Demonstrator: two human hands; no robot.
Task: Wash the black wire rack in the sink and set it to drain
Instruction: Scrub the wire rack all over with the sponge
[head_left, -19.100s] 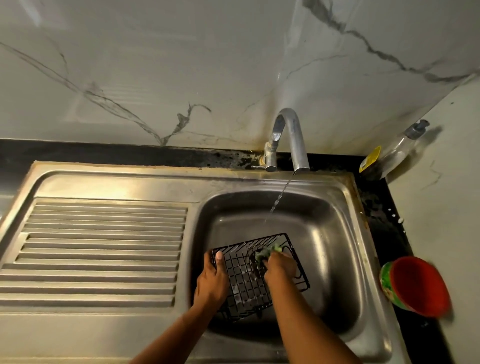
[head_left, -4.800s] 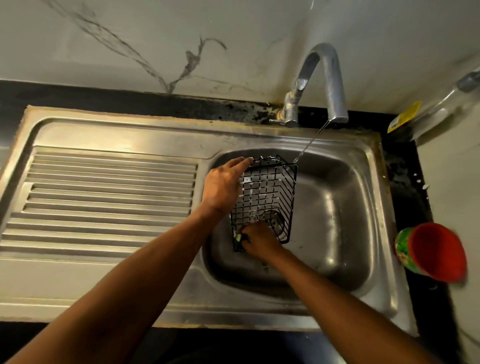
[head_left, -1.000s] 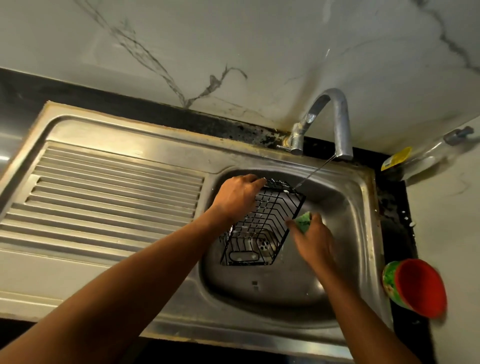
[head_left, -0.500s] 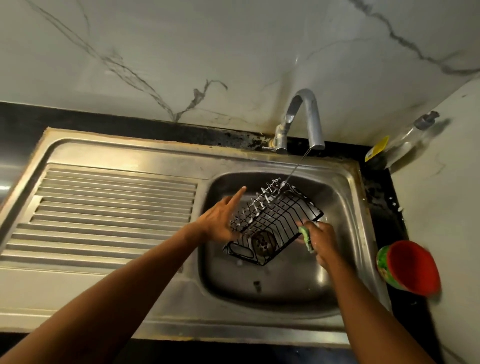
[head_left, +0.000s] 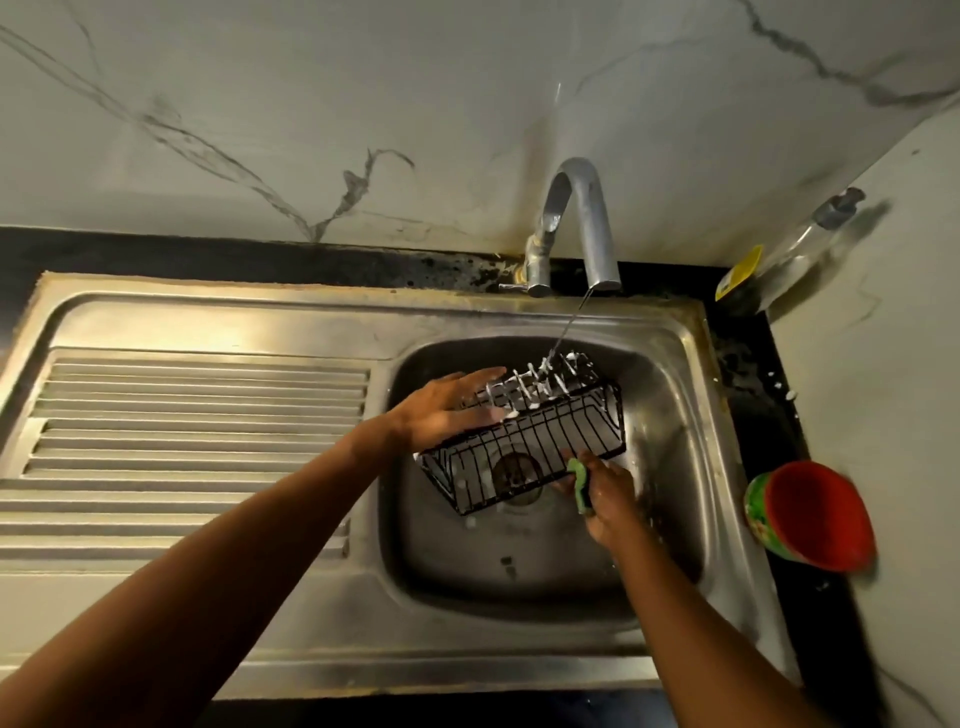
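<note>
Black wire rack (head_left: 524, 441) sits tilted in the sink (head_left: 670, 415) basin, center frame, foamy top under the tap (head_left: 576, 223) stream. Left hand (head_left: 447, 410) flat, fingers straight, pressing the rack's left side. Right hand (head_left: 605, 501) grips a green sponge (head_left: 577, 480) at its lower right edge.

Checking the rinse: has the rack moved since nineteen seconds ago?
Yes. The black wire rack has come up toward the faucet; its far edge now meets the stream.
</note>
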